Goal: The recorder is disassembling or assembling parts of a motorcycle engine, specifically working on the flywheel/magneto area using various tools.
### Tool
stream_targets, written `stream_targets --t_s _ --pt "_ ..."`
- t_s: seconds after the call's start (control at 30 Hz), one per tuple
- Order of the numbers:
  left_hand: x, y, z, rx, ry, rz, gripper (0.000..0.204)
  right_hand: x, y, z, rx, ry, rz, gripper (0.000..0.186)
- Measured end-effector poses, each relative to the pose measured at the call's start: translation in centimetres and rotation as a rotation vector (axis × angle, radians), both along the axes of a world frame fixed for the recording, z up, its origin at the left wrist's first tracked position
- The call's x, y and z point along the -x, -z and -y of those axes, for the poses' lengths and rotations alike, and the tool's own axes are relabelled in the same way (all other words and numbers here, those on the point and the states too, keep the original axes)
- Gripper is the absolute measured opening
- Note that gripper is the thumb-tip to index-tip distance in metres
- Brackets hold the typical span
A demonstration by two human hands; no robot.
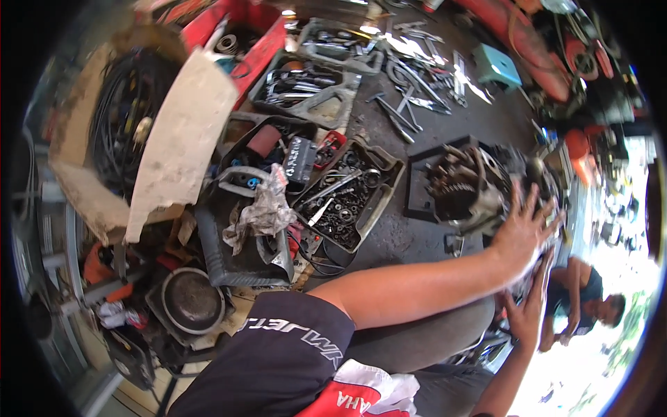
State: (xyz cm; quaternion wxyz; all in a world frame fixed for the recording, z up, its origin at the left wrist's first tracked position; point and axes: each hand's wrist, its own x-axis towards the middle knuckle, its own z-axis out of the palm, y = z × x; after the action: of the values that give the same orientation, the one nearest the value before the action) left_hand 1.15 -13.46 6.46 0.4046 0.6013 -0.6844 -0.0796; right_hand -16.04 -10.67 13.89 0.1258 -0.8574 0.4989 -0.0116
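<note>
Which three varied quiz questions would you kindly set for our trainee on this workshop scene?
1. Which of these is the person's left hand nearest to?
A) turquoise plastic stool
B) dark, bulky metal engine assembly
C) red metal toolbox

2. True or false: the open brown cardboard box contains looped black cables.

3. Fill in left or right: in the picture, the crumpled, stained grey wad of material lies to the ____ of the grey rectangular tray of small metal parts.

Key: 1. B; 2. True; 3. left.
</note>
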Motion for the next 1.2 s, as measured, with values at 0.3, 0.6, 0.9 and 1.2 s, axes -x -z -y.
stream_targets --t_s 0.3,0.6,0.9,1.2 --pt "-2.5 -2.1 -1.5 0.021 0.043 0.283 0.105 18.6 -10.2 3.0 0.341 -0.036 -0.252 0.083" --pt "-1.4 -4.2 -1.6 -0.053 0.159 0.278 0.1 53.8 -6.9 -16.5 0.081 1.015 -0.282 0.072" --pt "-2.0 -5.0 -0.9 -0.159 0.166 0.373 0.103 75.9 15.5 -31.6 -0.184 1.362 -0.018 0.052" --pt "-4.5 -5.4 0.1 -0.284 0.105 0.428 0.108 74.1 29.9 -29.5 -0.254 1.254 -0.015 0.04"
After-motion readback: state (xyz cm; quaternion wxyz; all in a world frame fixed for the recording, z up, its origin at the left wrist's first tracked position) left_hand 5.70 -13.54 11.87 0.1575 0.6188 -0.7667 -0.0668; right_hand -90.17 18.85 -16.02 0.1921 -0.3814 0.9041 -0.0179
